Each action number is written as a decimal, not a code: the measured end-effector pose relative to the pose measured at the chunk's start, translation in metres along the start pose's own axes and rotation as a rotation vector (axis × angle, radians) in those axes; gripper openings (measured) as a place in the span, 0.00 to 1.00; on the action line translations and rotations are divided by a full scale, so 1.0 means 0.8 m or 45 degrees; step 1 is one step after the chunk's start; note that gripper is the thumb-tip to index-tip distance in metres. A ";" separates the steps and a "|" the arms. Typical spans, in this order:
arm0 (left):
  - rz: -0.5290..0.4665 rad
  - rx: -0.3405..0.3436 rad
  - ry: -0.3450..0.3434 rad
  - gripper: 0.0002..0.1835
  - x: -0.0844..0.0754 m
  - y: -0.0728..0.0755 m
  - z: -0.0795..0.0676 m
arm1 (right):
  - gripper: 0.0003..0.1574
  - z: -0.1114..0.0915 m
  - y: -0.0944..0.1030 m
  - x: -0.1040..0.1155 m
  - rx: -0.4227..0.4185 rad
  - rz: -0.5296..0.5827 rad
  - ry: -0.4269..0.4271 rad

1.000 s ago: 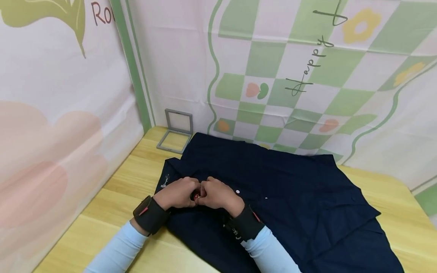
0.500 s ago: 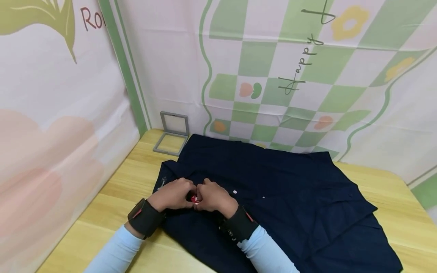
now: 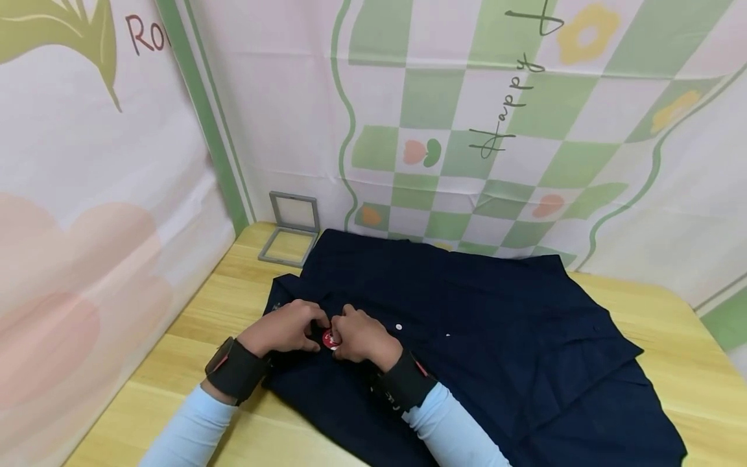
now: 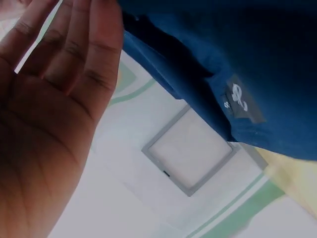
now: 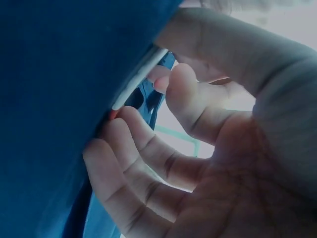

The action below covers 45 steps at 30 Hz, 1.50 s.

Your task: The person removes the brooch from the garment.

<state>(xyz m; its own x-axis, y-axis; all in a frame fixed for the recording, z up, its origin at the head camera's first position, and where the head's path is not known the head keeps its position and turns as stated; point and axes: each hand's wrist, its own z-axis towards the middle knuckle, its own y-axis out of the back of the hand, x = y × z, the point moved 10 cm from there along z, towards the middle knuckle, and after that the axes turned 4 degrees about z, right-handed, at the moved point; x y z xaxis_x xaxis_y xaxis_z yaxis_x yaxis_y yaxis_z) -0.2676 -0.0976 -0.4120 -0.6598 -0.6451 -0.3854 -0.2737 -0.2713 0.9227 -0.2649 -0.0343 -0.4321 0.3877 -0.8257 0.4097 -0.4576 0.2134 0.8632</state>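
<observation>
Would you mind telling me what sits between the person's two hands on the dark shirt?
In the head view, a small round red badge lies on the navy shirt, between the left hand and the right hand, whose fingertips meet it.

A: Pale wooden table (image 3: 688, 363), pushed into a corner of patterned cloth walls.

B: On top?

A: Dark navy shirt (image 3: 496, 337), spread flat over most of the middle and right, hem reaching the near edge. Grey square frame (image 3: 290, 228) at the far left corner, lying open just beside the shirt, one half flat on the wood, the other propped against the wall.
</observation>
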 end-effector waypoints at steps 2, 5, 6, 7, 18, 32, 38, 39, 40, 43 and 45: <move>0.004 -0.010 -0.010 0.17 0.002 0.000 0.001 | 0.17 0.001 0.001 0.002 0.000 -0.019 0.020; 0.011 -0.026 -0.020 0.16 0.003 -0.001 0.003 | 0.17 0.002 0.001 0.006 -0.006 -0.045 0.074; 0.014 -0.032 -0.017 0.15 0.003 -0.002 0.003 | 0.17 0.003 0.001 0.008 -0.009 -0.054 0.100; 0.016 -0.037 -0.011 0.15 0.003 -0.002 0.003 | 0.17 0.003 0.001 0.010 -0.010 -0.061 0.124; 0.021 -0.042 0.000 0.11 0.005 -0.003 0.003 | 0.17 0.001 0.003 0.023 -0.043 -0.047 0.299; -0.004 -0.038 -0.025 0.08 0.005 0.001 0.007 | 0.10 -0.005 0.013 0.011 0.043 0.160 0.208; -0.018 -0.040 -0.031 0.09 0.005 -0.001 0.007 | 0.14 -0.004 0.013 0.004 -0.036 0.185 0.073; -0.023 -0.039 -0.030 0.09 0.006 -0.001 0.006 | 0.16 -0.004 0.012 0.003 -0.045 0.179 0.045; -0.021 -0.039 -0.031 0.08 0.005 -0.001 0.006 | 0.16 -0.003 0.012 0.001 -0.052 0.178 0.017; -0.018 -0.037 -0.034 0.07 0.005 -0.002 0.006 | 0.14 -0.001 0.011 -0.003 -0.071 0.179 -0.026; -0.015 -0.036 -0.034 0.07 0.005 -0.002 0.006 | 0.12 0.000 0.013 -0.004 -0.086 0.181 -0.020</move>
<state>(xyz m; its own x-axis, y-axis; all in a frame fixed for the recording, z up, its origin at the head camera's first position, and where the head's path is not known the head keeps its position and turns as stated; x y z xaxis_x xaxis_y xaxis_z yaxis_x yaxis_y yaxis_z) -0.2731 -0.0964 -0.4146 -0.6752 -0.6223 -0.3960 -0.2622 -0.2993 0.9174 -0.2704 -0.0295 -0.4245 0.3100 -0.7926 0.5250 -0.4520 0.3630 0.8148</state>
